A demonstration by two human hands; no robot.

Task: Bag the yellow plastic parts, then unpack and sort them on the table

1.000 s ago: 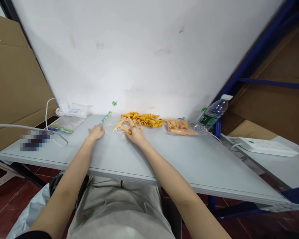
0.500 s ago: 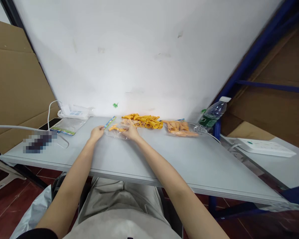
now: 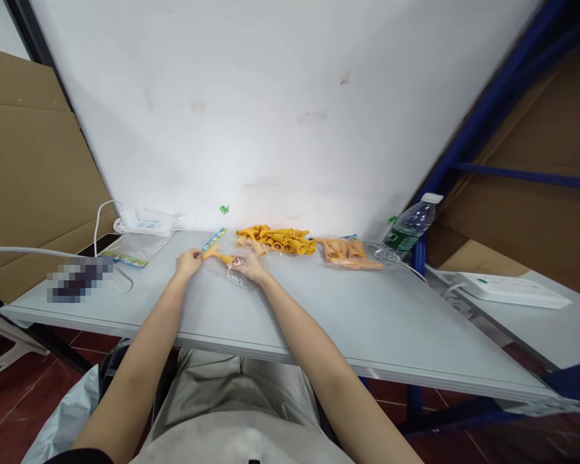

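Note:
My left hand (image 3: 188, 263) is closed in a pinch on the top edge of a clear plastic bag (image 3: 232, 265) with a coloured header strip (image 3: 213, 240). An orange toy piece (image 3: 218, 256) lies across the bag's mouth between my hands. My right hand (image 3: 249, 265) rests on the bag, fingers curled on the plastic and the orange piece. Just behind my hands lies a pile of loose orange toy pieces (image 3: 280, 238).
A filled bag of orange pieces (image 3: 348, 251) lies right of the pile, with a water bottle (image 3: 408, 229) beyond it. Empty clear bags (image 3: 134, 247), a white power strip (image 3: 144, 223) and a phone (image 3: 99, 243) sit at the left. Another power strip (image 3: 507, 289) is on the right table.
Both hands have drawn the bag a little toward me and to the left. The orange piece now lies at the bag's mouth between my hands.

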